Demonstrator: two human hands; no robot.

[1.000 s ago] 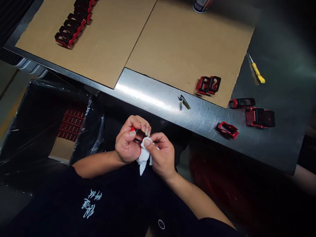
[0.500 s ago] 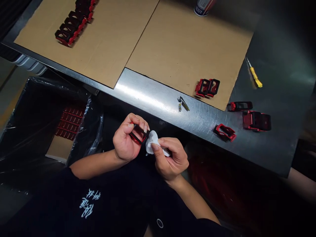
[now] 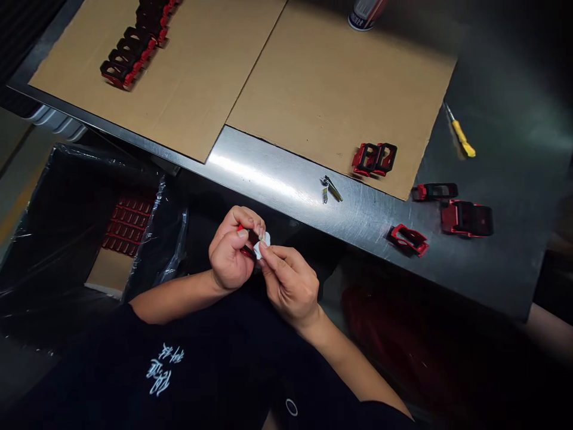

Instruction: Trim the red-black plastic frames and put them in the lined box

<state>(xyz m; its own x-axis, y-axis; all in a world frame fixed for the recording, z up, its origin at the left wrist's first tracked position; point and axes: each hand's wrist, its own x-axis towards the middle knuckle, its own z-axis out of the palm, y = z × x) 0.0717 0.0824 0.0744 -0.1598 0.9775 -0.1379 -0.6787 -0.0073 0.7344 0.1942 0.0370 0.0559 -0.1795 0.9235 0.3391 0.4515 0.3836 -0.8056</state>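
Note:
My left hand (image 3: 230, 254) is closed round a small red and black frame-shaped part (image 3: 247, 241), held in front of my chest below the table edge. My right hand (image 3: 289, 280) pinches a white cloth (image 3: 261, 244) and presses it against that part; most of the cloth is hidden under my fingers. The two hands touch each other.
A steel table (image 3: 277, 179) carries cardboard sheets (image 3: 331, 89). A row of red and black parts (image 3: 134, 45) lies far left, a pair (image 3: 375, 159) on the cardboard, three more (image 3: 465, 218) at right. Also a metal clip (image 3: 330, 188), a yellow screwdriver (image 3: 461, 137), a can (image 3: 363, 12). A plastic-lined box (image 3: 89, 227) holds parts.
Half a second ago my right hand had drawn away with the cloth showing; now it is back against the part and the cloth is mostly covered.

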